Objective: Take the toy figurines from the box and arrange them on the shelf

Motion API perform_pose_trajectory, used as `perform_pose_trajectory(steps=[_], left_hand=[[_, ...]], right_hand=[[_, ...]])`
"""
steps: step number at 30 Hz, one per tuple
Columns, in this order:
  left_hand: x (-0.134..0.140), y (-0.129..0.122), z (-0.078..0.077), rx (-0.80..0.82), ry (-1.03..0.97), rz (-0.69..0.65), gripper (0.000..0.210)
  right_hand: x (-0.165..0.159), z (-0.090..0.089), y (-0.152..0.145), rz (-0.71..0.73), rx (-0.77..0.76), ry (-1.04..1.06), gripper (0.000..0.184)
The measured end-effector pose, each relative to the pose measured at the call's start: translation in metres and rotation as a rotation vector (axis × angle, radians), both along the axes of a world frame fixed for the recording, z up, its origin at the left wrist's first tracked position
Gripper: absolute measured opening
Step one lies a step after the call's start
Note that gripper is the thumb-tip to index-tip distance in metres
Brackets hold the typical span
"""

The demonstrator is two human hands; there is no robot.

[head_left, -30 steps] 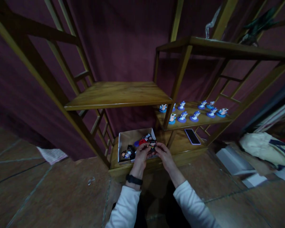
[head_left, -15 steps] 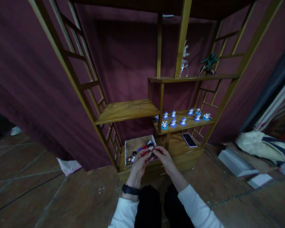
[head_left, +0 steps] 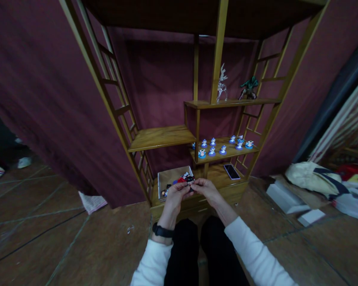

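Observation:
Between my two hands is a small dark-haired figurine [head_left: 190, 180], held over the front edge of a cardboard box. My left hand [head_left: 176, 195] pinches it from the left, and my right hand [head_left: 207, 188] grips it from the right. Fingers cover most of its lower body. Behind it, the open box [head_left: 164, 177] with a white outside stands on the bottom shelf. Several more small figurines [head_left: 164, 193] in red, black and blue lie in the box, partly hidden by my hands.
Several blue-and-white figurines [head_left: 223, 149] stand on the low right shelf [head_left: 231, 152]. Below lies a phone [head_left: 232, 172]. A clear deer figure [head_left: 222, 85] and a green figure [head_left: 249, 87] stand higher up. Boxes [head_left: 286, 197] and a pale bag [head_left: 313, 176] rest on the floor at right.
The figurine in my hands now tips lower, with its head nearer my fingers. My view has shifted, so the shelf unit appears a little farther left.

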State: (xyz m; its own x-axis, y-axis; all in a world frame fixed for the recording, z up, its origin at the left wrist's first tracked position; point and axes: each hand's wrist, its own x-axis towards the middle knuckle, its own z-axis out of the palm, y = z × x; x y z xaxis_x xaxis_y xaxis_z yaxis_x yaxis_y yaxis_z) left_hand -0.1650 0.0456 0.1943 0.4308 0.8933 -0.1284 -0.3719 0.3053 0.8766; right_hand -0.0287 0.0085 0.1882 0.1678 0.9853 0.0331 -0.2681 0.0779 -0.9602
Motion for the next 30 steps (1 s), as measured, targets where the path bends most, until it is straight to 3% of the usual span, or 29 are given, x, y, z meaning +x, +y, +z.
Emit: perform_pose_trajectory(steps=[8,12,16,21,30], left_hand=[[0.0,-0.01,0.011,-0.034,0.006,-0.012,0.021],[0.003,-0.007,0.005,-0.053,0.051,0.008,0.02],[0.005,0.002,0.0,-0.104,0.049,-0.066,0.017],[0.003,0.009,0.001,-0.095,0.002,-0.081,0.017],[-0.003,0.002,0.002,0.044,0.019,-0.033,0.04]], right_hand=[[0.004,0.013,-0.01,0.012,0.008,-0.068,0.03],[0.005,0.003,-0.008,-0.03,-0.014,-0.09,0.033],[0.003,-0.008,-0.008,-0.056,-0.028,-0.005,0.034],[0.001,-0.008,-0.013,-0.038,0.021,0.131,0.036],[-0.007,-0.002,-0.008,-0.114,0.0,0.176,0.036]])
